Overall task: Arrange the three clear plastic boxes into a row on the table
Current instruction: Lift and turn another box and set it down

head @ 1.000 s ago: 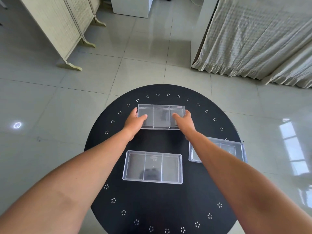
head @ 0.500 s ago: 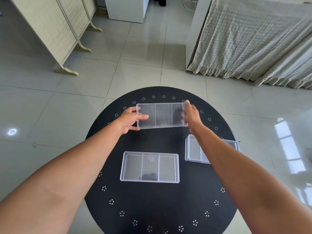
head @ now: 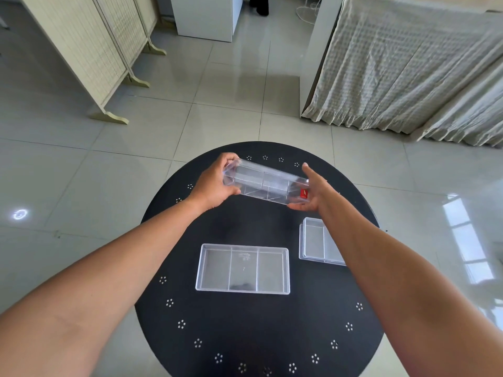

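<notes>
A clear plastic box [head: 265,183] with inner dividers and a small red sticker hangs tilted in the air above the far part of the round black table [head: 258,330]. My left hand [head: 215,183] grips its left end and my right hand [head: 311,190] grips its right end. A second clear box [head: 243,268] lies flat at the table's middle, open side up. The third clear box [head: 317,242] lies at the right, partly hidden by my right forearm.
The table stands on a glossy tiled floor. A folding screen [head: 89,47] stands at the back left, a white cabinet [head: 206,17] at the back, and a cloth-draped piece of furniture [head: 408,66] at the back right.
Both hands have lifted the far box off the table and tipped it onto its edge, its right end lower. The other two boxes have stayed where they were.
</notes>
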A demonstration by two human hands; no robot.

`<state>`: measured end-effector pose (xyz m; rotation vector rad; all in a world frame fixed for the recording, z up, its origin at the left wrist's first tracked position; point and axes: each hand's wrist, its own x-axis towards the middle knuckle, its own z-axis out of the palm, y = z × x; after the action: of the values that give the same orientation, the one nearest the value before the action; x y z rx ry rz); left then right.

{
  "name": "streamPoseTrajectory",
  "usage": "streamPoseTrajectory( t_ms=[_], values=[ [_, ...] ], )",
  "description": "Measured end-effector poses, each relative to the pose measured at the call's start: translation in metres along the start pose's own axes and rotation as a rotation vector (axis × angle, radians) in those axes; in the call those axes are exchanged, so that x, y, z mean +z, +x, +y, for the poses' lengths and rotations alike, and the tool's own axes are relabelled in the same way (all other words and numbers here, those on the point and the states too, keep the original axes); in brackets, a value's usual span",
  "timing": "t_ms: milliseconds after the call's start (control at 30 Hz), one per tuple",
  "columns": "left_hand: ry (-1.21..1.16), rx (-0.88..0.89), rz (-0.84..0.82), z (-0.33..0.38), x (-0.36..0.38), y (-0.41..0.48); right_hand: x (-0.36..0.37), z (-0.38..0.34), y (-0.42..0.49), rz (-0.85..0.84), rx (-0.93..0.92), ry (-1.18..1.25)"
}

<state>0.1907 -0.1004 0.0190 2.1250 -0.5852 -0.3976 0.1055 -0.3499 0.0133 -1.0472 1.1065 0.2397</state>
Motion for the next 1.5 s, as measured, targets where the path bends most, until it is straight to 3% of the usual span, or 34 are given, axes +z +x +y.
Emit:
streamPoseTrajectory(
  t_ms=[167, 233, 433, 533, 733, 967, 1500],
  values=[
    [0.02, 0.017, 0.055, 0.0, -0.002, 0.0, -0.001, 0.004, 0.005, -0.028, 0.034, 0.065],
    [-0.153, -0.09, 0.069, -0.001, -0.002, 0.004, 0.002, 0.005, 0.004, -0.03, 0.007, 0.111],
    [-0.739, -0.488, -0.109, -0.015, -0.01, 0.013, -0.005, 0.01, 0.009, -0.039, -0.084, 0.075],
    [-0.863, -0.605, -0.062, -0.014, -0.008, 0.013, -0.006, 0.012, 0.012, -0.078, -0.121, 0.06],
    [-0.694, -0.675, -0.038, -0.015, 0.005, 0.013, 0.004, 0.016, 0.007, -0.109, -0.194, -0.119],
    [-0.527, -0.64, -0.08, -0.017, 0.02, 0.01, 0.007, 0.023, 0.011, 0.005, -0.298, -0.295],
    [-0.405, -0.574, -0.086, -0.018, 0.047, 0.018, 0.0, 0.033, 0.016, 0.069, -0.256, -0.258]
  ],
)
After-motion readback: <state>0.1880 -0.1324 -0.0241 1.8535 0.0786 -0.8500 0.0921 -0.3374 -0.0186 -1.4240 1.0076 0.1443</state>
